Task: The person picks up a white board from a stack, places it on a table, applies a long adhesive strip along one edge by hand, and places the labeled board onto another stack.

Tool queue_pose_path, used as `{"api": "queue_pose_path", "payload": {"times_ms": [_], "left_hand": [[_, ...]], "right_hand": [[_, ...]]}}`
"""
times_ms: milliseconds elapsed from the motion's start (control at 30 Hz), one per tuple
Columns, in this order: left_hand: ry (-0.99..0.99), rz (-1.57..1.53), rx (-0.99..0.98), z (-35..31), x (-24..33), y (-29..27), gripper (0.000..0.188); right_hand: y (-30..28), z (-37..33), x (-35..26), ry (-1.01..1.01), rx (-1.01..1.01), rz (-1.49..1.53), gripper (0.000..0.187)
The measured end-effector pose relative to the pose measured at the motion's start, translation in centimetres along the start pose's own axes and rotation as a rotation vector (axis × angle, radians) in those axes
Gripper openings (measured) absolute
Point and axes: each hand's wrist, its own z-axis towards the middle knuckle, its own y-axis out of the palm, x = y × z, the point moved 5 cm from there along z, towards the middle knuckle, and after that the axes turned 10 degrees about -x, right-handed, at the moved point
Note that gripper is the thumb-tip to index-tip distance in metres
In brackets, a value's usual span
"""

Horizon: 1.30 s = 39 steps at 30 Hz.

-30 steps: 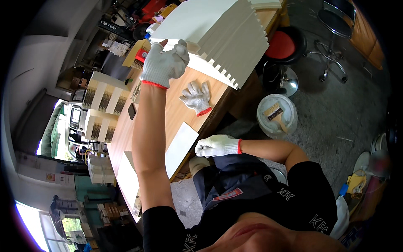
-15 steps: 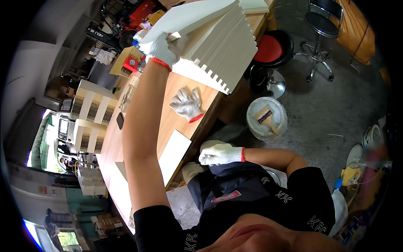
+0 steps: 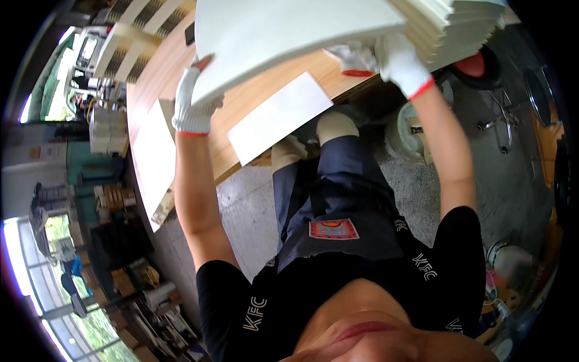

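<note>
A wide white sheet [image 3: 289,33], bowed along its near edge, is held above the wooden table between my two gloved hands. My left hand [image 3: 196,102] grips its near left corner, with the thumb on top and the fingers beneath. My right hand [image 3: 399,63] is closed at its right corner, its fingertips partly hidden. Right of the sheet stands a stack of white sheets [image 3: 461,30] with stepped edges. Beside my right hand, an empty white glove [image 3: 354,59] with a red cuff lies on the table, partly covered by the sheet.
A white rectangular panel [image 3: 280,117] lies near the table's front edge, and another pale panel [image 3: 154,157] lies at the left. A dark phone-like object [image 3: 190,34] is at the back. A white bucket [image 3: 404,136] and stools stand on the floor to the right.
The white sheet has come off the stack toward me and to the left. My right hand has risen from my lap to its right corner; my left hand now grips the left one.
</note>
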Motion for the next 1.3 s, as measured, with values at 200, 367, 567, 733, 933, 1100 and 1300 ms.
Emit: {"api": "queue_pose_path", "payload": {"times_ms": [200, 367, 567, 733, 933, 1100, 1300], "left_hand": [[-0.095, -0.02, 0.234, -7.1, -7.3, -5.6, 0.059], [-0.099, -0.1, 0.314, -7.1, -11.5, -9.4, 0.048], [-0.392, 0.871, 0.5, -7.9, -9.4, -7.4, 0.057], [0.098, 1.426, 0.484, -12.9, -12.3, -6.3, 0.077], [0.061, 1.335, 0.435, -14.0, -12.7, -4.4, 0.059], [0.01, 1.393, 0.389, -13.7, -12.6, -4.5, 0.061], [-0.019, 1.417, 0.363, -13.5, -12.8, -4.8, 0.062]], "right_hand": [[-3.9, 12.8, 5.0, 0.122, -0.06, -0.886, 0.058], [0.1, 14.3, 5.7, 0.35, -0.109, -1.113, 0.061], [-0.8, 13.8, 6.8, 0.351, 0.022, -1.68, 0.065], [1.0, 8.6, 3.8, -0.045, 0.182, -2.056, 0.069], [0.2, 3.3, 7.3, -0.046, -0.129, -1.917, 0.079], [-0.1, 3.1, 8.4, -0.165, -0.093, -1.898, 0.083], [-0.1, 3.2, 8.5, -0.153, -0.086, -1.912, 0.084]]}}
